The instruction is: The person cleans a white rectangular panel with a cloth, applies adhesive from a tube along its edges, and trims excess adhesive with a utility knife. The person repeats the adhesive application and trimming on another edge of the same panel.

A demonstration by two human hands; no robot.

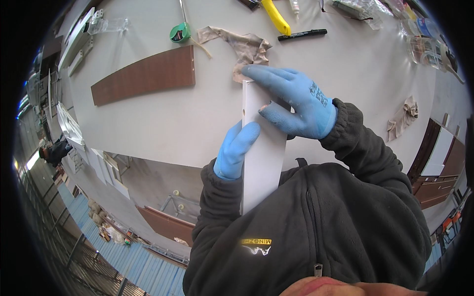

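Note:
A long white board [264, 163] stretches from my chest out over the worktable [163, 133]. My left hand [236, 149], in a blue work glove, grips its left edge with the thumb laid on the upper face; the other fingers are partly hidden behind it. Over the board's far end lies my right hand [298, 103], gloved alike, its fingers stretched out and the thumb apart. The tip of that glove's thumb looks torn. Just beyond the far end sits a crumpled beige cloth [247, 49]. To the left lies a curved brown panel [145, 75].
A green tape measure [179, 32], a black marker [302, 35] and a yellow-handled tool [276, 18] lie at the back. Clear plastic containers [427, 52] stand far right, near another cloth [403, 118]. Brown and white panels [437, 163] are stacked at right.

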